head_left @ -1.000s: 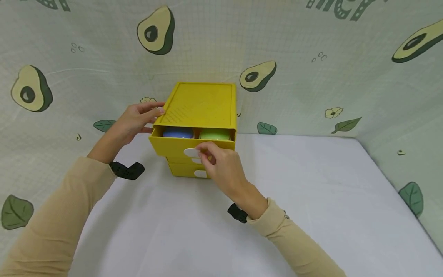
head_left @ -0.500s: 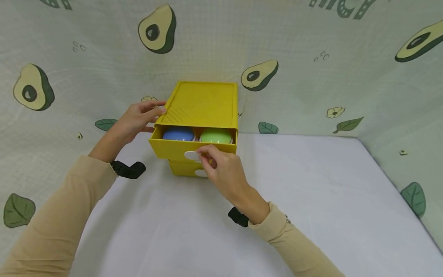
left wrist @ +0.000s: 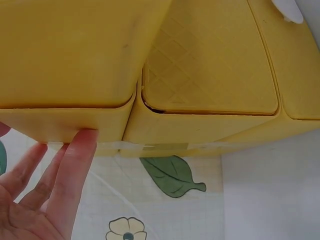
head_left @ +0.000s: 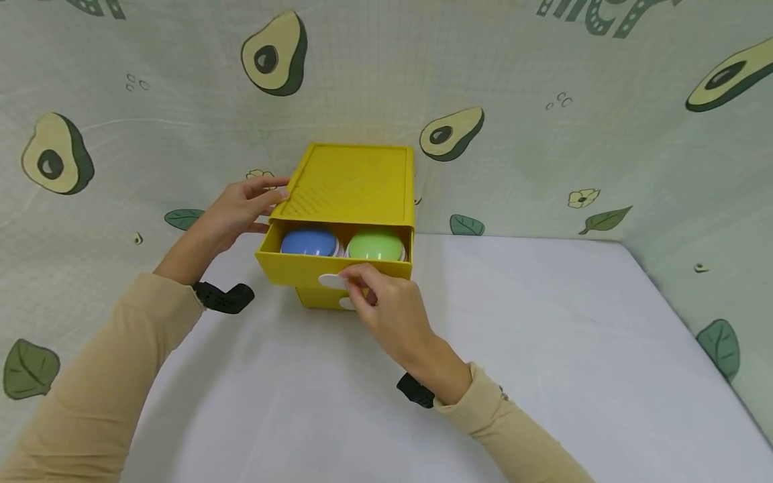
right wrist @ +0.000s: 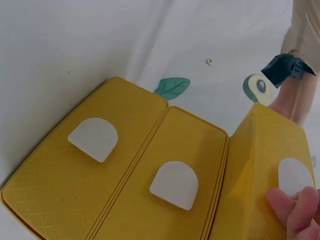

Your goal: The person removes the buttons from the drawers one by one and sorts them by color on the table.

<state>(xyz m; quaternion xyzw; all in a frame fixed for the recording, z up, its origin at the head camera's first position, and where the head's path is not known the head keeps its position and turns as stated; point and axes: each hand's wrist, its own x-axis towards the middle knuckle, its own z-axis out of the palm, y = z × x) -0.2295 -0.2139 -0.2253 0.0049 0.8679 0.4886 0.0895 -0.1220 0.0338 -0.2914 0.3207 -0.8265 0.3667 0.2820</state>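
Observation:
A yellow drawer unit (head_left: 353, 181) stands at the back of the table, its top drawer (head_left: 284, 267) pulled partway out. Inside that drawer sit a blue rounded item (head_left: 311, 241) and a green one (head_left: 376, 245), side by side. My right hand (head_left: 392, 305) pinches the white drawer handle (head_left: 331, 281) between thumb and fingers; the right wrist view shows the fingertips at the handle's edge. With fairly straight fingers, my left hand (head_left: 238, 209) rests against the unit's left side, near the top. In the left wrist view its fingertips (left wrist: 86, 137) touch the yellow side wall.
Two lower drawers stay pushed in, each with a white handle, such as the middle handle (right wrist: 175, 185) and the bottom handle (right wrist: 95, 139). White cloth covers the table (head_left: 543, 349). Behind the unit hangs an avocado-print cloth (head_left: 362, 80).
The top drawer has slid farther out toward me, with my right hand on its handle. More of the blue and green items shows. My left hand has stayed at the unit's side.

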